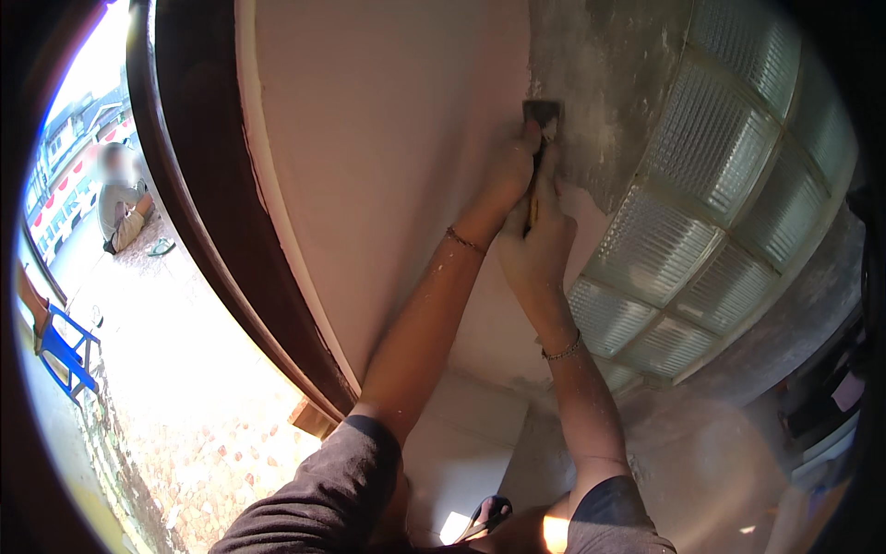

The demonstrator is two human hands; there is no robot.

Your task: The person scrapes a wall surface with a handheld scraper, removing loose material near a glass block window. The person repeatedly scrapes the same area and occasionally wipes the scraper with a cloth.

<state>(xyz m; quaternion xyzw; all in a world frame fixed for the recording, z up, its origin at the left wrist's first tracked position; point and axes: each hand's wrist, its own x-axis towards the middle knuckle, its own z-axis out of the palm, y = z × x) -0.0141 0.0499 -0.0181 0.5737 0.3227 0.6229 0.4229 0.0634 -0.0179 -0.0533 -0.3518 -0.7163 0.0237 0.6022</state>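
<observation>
Both of my hands grip one putty knife [543, 109], its flat dark blade up against the wall. The blade lies at the border between the pinkish painted surface [360, 138] and a bare grey plaster patch [609, 83]. My left hand [513, 170] is closed near the base of the blade, thumb towards the metal. Just right of it and lower, my right hand [543, 228] wraps the handle, of which a yellow part shows between the hands. Pale specks dot both forearms.
Ribbed glass blocks [706, 138] fill the wall at right. A dark door frame [208, 173] stands at left. Outside, a person [123, 204] sits on the ground near green sandals [160, 247], and a blue plastic stool [66, 350] stands at far left.
</observation>
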